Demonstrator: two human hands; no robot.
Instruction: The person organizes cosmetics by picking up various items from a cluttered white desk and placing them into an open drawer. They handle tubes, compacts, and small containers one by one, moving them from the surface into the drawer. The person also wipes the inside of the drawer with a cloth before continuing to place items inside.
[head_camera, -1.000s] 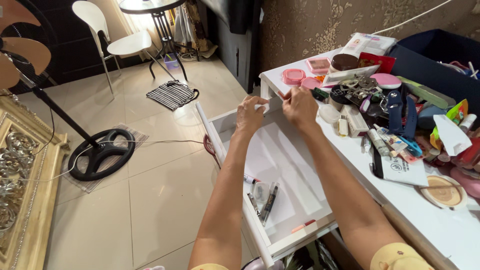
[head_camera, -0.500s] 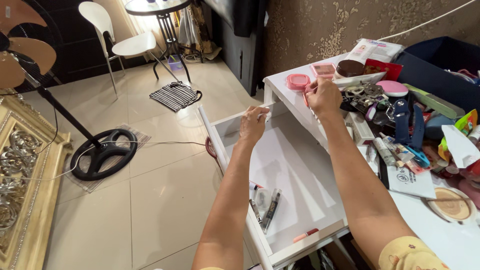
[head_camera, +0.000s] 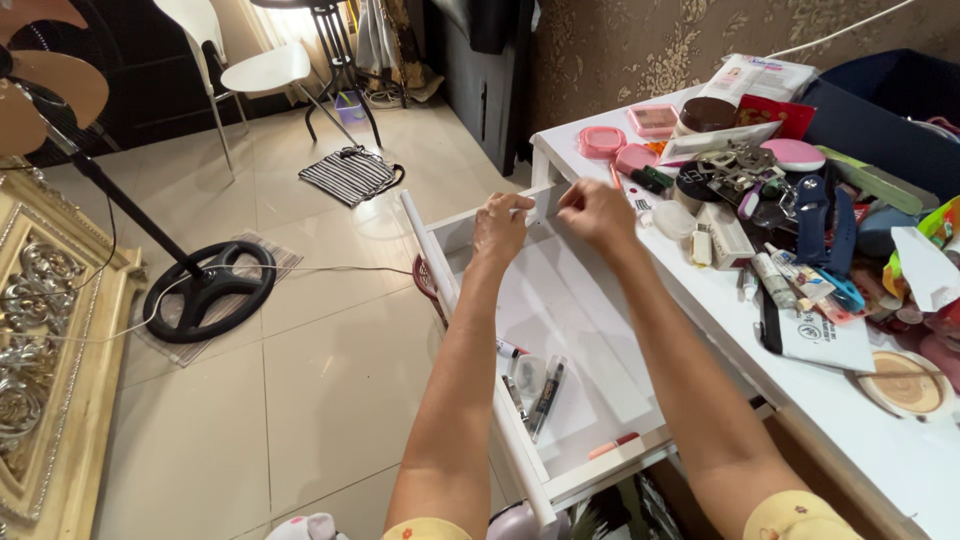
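White drawer (head_camera: 560, 330), pulled well out of a white dressing table (head_camera: 900, 460), fills the middle of my view. My left hand (head_camera: 500, 228) and my right hand (head_camera: 592, 212) meet at its far end wall, fingers curled and pinched on a thin white divider strip (head_camera: 537, 205) that runs across the drawer there. Both hands are closed on that strip; how firmly it sits in the drawer I cannot tell.

At the near end of the drawer lie a few loose makeup pens (head_camera: 545, 395) and a small pink stick (head_camera: 612, 446), well apart from my hands.

Just beside my right wrist the tabletop is crowded to its edge with cosmetics: pink compacts (head_camera: 602, 142), tubes (head_camera: 775, 280), a bunch of keys (head_camera: 735, 168). I judge that a sideways tug on the strip could swing my right forearm into that clutter and knock small pieces into the drawer or to the tiled floor (head_camera: 300, 330). The drawer hangs far out, so leaning weight on it could tip or jam it.
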